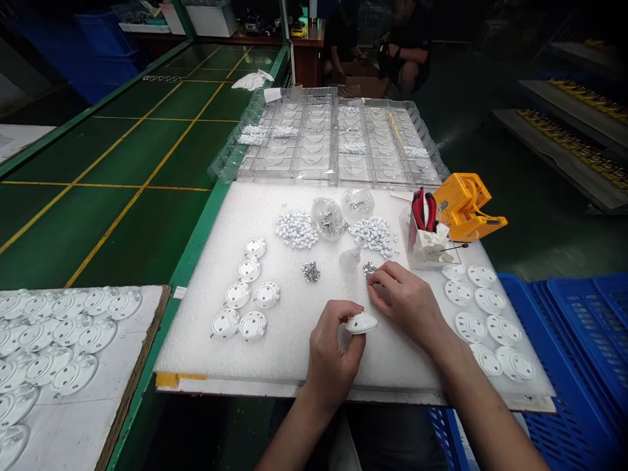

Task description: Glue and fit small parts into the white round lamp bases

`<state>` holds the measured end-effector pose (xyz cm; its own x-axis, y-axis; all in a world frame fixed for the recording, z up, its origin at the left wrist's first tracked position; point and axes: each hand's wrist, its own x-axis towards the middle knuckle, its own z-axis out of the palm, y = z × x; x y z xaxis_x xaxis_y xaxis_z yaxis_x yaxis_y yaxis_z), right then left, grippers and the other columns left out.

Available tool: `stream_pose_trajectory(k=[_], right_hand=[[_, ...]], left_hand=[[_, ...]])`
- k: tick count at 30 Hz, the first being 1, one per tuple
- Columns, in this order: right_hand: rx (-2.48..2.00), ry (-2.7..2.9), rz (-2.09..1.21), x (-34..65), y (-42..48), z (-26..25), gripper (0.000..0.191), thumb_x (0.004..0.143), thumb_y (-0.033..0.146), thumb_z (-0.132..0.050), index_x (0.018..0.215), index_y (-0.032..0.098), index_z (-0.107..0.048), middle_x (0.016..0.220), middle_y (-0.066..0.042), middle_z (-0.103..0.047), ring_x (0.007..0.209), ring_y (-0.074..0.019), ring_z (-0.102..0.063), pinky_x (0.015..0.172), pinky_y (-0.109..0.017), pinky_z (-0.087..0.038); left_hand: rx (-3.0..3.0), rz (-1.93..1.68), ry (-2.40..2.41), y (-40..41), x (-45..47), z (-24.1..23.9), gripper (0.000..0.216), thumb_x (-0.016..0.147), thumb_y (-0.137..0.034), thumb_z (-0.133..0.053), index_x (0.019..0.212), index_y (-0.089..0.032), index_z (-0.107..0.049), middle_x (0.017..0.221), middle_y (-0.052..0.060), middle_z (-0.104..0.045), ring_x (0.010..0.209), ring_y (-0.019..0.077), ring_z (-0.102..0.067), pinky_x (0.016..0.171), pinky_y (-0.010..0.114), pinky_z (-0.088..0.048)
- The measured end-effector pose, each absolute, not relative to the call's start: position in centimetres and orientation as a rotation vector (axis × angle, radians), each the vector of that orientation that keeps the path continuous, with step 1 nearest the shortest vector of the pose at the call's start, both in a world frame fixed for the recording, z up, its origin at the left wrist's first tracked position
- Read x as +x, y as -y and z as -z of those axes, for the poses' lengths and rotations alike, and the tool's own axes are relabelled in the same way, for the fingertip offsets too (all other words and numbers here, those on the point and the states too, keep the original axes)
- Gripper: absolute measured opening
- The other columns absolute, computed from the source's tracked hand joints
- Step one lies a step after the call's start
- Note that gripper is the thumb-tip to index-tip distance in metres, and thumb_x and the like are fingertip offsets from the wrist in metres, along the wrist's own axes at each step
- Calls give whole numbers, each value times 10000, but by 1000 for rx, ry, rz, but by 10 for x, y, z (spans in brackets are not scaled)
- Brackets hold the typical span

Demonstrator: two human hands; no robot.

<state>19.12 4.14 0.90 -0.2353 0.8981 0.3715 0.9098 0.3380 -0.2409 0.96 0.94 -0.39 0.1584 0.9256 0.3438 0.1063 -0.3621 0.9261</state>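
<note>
My left hand [336, 343] grips a white round plastic disc [362, 322] at its edge, tilted so its rim faces me. Beside it, my right hand [405, 297] has its fingers curled together close to a small pile of shiny metal pieces [369, 268]; whatever the fingertips hold, if anything, is too small to make out. A second metal pile [310, 271] lies to the left. Behind these are two heaps of small white parts [296, 229] and a clear bag of metal pieces [328, 219]. A translucent bottle [350, 257] stands between the metal piles.
White discs [252, 325] lie in groups on the left and right of the foam sheet [294, 366]. A clear box [432, 252] with red-handled pliers [424, 209] stands beside a yellow device [464, 206]. Clear compartment trays [314, 160] lie behind; blue crates [583, 340] are at right.
</note>
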Motion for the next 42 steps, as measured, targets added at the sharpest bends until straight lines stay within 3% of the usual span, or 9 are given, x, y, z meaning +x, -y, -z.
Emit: stream_pose_trajectory(k=[6, 11, 21, 26, 31, 42], right_hand=[[-1569, 2056, -171, 201, -30, -18, 123, 918, 96, -559, 870, 206, -583, 848, -31, -613, 738, -164, -621, 683, -283, -493], [-1599, 2073, -254, 201, -32, -21, 119, 969, 147, -552, 922, 213, -640, 904, -53, -671, 791, -189, -665, 682, -304, -500], [-1740, 2153, -14, 185, -47, -14, 130, 858, 116, -566, 777, 218, -577, 818, -52, -625, 695, -186, -583, 569, -298, -399], [-1552, 1867, -535, 188, -34, -28, 130, 867, 133, -580, 776, 223, -561, 797, -19, -582, 717, -166, -566, 677, -287, -477], [-1267, 1517, -1034, 186, -9, -33, 163, 941, 334, -657, 823, 224, -641, 843, -40, -598, 792, -180, -597, 711, -290, -523], [-1160, 1529, -1106, 182, -3, -29, 125, 939, 329, -695, 856, 237, -700, 866, -48, -616, 835, -194, -618, 762, -324, -541]], left_hand=[[1603, -1285, -1007, -9, 10, 4, 134, 958, -116, -575, 1037, -221, -607, 972, 40, -685, 879, 174, -688, 775, 286, -557], [1612, -1271, -1011, -10, 10, 4, 124, 959, -128, -570, 1036, -215, -613, 971, 50, -693, 877, 184, -694, 765, 298, -562], [1623, -1301, -1017, -10, 10, 4, 196, 920, -75, -564, 1042, -224, -604, 982, 47, -703, 907, 186, -698, 793, 294, -578], [1618, -1293, -982, -11, 9, 5, 197, 932, -81, -561, 1059, -229, -587, 1043, 58, -702, 980, 196, -700, 851, 315, -576], [1598, -1273, -822, -14, 8, 3, 202, 953, -78, -565, 1068, -243, -548, 1095, 58, -675, 1039, 185, -696, 898, 318, -568], [1535, -1294, -822, -16, 5, 0, 77, 959, -161, -632, 982, -231, -613, 1009, 57, -687, 954, 208, -712, 847, 345, -592]])
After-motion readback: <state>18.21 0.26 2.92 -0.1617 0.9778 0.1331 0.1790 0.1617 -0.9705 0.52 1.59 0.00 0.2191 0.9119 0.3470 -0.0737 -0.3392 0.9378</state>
